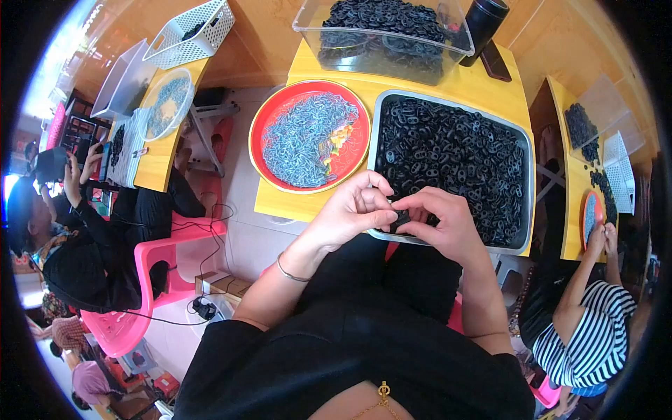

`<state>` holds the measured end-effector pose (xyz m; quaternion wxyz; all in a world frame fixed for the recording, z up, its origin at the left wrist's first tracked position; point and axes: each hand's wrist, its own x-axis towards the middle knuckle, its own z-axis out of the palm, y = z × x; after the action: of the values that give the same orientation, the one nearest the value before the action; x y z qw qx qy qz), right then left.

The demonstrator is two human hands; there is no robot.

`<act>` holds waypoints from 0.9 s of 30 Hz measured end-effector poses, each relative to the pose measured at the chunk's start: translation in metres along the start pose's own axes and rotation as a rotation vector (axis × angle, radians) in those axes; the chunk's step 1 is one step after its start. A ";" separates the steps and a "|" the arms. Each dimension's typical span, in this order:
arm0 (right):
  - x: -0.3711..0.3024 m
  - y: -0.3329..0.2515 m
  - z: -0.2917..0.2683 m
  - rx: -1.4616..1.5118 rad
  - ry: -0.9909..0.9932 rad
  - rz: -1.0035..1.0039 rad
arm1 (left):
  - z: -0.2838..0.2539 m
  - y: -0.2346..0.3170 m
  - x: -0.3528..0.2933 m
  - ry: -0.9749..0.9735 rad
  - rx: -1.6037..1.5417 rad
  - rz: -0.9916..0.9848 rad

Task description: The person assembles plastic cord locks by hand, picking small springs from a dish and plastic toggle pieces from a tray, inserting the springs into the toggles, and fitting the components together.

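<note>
My left hand [344,215] and my right hand [448,218] meet over the near edge of a grey metal tray [530,183]. Between the fingertips is a small black plastic piece [402,218], pinched by my right thumb and forefinger. My left thumb and fingers are also closed at that piece; whether they hold a tiny pin there is hidden. Many loose black two-holed plastic pieces [448,154] fill the tray. To its left, a round red dish [358,159] with a yellow rim holds a heap of small silvery metal pins or screws [301,140].
At the back of the yellow table [283,201] stands a clear plastic bin [381,64] of black pieces. Beside it are a black cylinder [483,29] and a dark flat object [495,63]. People work at side tables; a pink chair [145,283] and cables [220,241] are on the left.
</note>
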<state>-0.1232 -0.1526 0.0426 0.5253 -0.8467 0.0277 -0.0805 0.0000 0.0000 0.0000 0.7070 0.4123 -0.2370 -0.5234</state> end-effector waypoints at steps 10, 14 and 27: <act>-0.006 0.003 0.008 -0.015 0.042 -0.051 | -0.001 0.004 -0.001 -0.074 -0.036 -0.078; -0.004 0.005 0.007 0.026 0.030 -0.041 | 0.000 0.008 0.000 -0.074 -0.040 -0.095; -0.009 0.016 0.007 0.171 0.086 0.048 | -0.014 0.017 0.013 -0.069 0.155 -0.022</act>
<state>-0.1299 -0.1528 0.0242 0.5958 -0.7936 0.0636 -0.1061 0.0242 -0.0051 0.0051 0.6587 0.4501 -0.2965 -0.5250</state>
